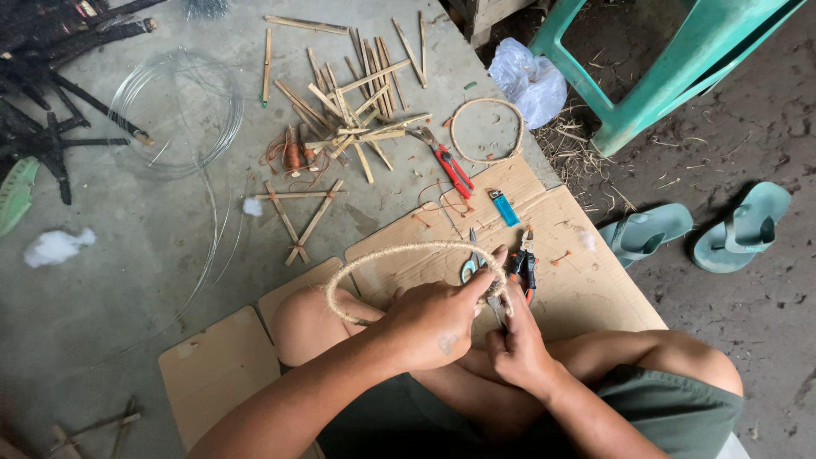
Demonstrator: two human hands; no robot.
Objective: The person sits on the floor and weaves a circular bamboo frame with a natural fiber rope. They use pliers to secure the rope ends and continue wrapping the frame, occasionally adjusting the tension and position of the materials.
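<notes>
A twine-wrapped hoop (399,252), rough and pale tan, sits at lower centre of the frame. The left hand (433,323) is closed around its right rim, and the right hand (516,347) pinches the same spot from below. Flat brown cardboard (586,280) lies beneath. Above it lie red-handled pliers (450,166), a blue lighter (504,207), a smaller hoop (486,130) and split bamboo sticks (357,102) on the grey concrete floor (110,246).

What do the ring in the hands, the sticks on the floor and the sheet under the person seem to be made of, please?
Ring, gripped by the left hand and right hand: rough tan twine wound around a hoop; core hidden.
Sticks: pale, matte split bamboo or wood.
Sheet: brown cardboard, creased and dull.
</notes>
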